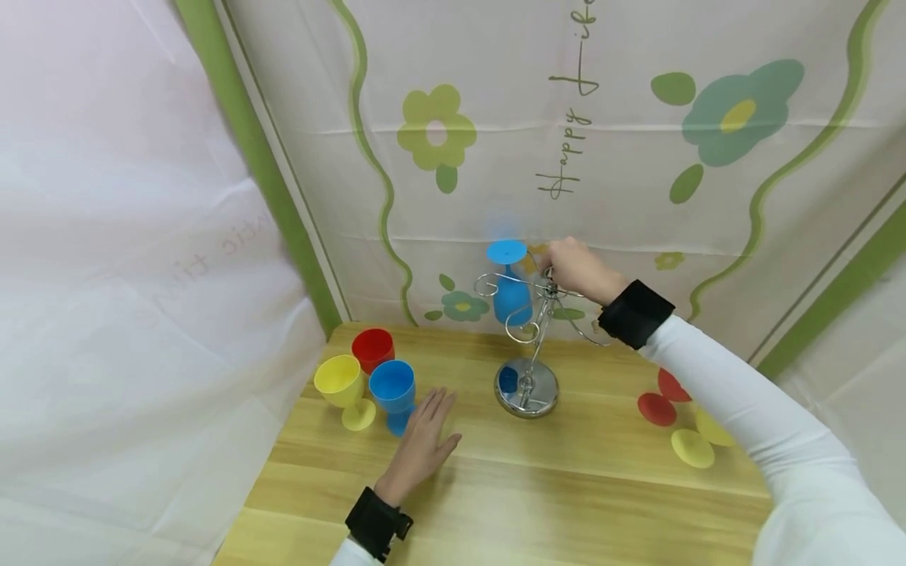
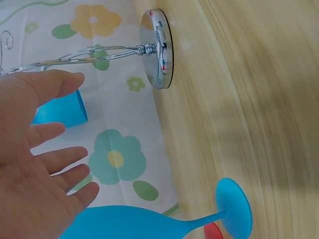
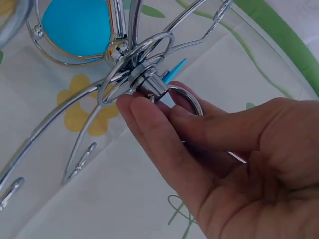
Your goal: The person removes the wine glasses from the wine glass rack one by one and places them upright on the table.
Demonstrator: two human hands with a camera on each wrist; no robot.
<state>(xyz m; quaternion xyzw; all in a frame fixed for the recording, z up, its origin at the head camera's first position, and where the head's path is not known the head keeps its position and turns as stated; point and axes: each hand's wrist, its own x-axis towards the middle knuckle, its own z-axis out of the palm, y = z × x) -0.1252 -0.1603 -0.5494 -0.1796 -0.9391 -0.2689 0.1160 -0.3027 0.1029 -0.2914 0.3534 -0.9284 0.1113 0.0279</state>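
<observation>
A chrome stemware rack [image 1: 527, 387] with curled wire arms stands on the table, and a blue goblet [image 1: 511, 303] hangs upside down from it. My right hand [image 1: 580, 269] pinches the metal ring [image 3: 192, 97] at the top of the rack between thumb and fingers. Low over the table, my left hand [image 1: 423, 440] has its fingers extended beside an upright blue goblet [image 1: 392, 385]; whether they touch cannot be told. The left wrist view shows that hand [image 2: 40, 159] with spread fingers and nothing in its palm, partly covering the goblet's bowl [image 2: 129, 221].
An upright yellow goblet [image 1: 340, 383] and red goblet [image 1: 373, 348] stand close to the blue one, at the table's left edge. Red [image 1: 657, 409] and yellow [image 1: 692, 448] goblets at the right are partly hidden by the right sleeve. Printed curtains hang behind the table.
</observation>
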